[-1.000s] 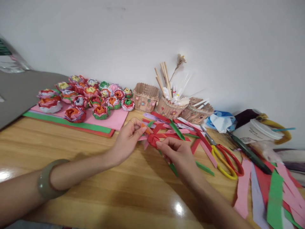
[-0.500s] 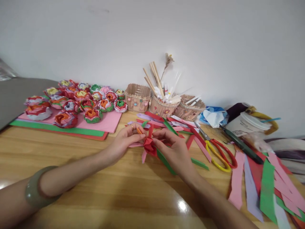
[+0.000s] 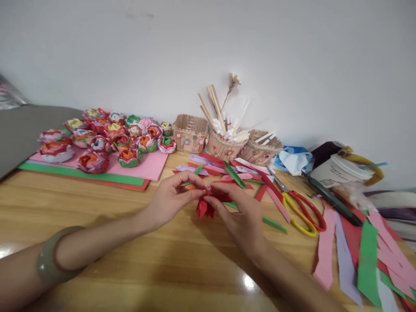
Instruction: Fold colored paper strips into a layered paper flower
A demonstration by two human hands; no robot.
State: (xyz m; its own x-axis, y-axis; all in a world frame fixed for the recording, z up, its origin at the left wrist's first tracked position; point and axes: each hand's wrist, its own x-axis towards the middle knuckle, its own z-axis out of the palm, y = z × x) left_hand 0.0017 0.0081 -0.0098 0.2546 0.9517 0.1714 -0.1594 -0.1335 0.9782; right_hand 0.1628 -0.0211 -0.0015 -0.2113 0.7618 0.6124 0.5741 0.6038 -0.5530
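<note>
Between my two hands is a folded red paper piece (image 3: 205, 209), its pointed folds hanging below my fingertips. My left hand (image 3: 175, 197) pinches it from the left with thumb and forefinger. From the other side my right hand (image 3: 238, 208) grips it in the same way, thumb toward me. Its upper part is mostly covered by my fingers. Just behind lie folded paper strips (image 3: 235, 174) in red, pink, green and lilac. Scissors (image 3: 300, 212) with one yellow and one red handle rest to the right of my right hand.
Folded paper flowers (image 3: 128, 157) sit on coloured sheets (image 3: 152, 167) at left. Decorated wooden-stick baskets (image 3: 190, 134) line the wall, one holding sticks and pens. At right are a tissue pack (image 3: 294, 160), a white lidded cup (image 3: 341, 171), a dark green cutter (image 3: 333, 199) and cut paper strips (image 3: 367, 260).
My hands have drawn closer together on the red paper piece and turned it, so its folds now point down toward me. The view has shifted slightly.
</note>
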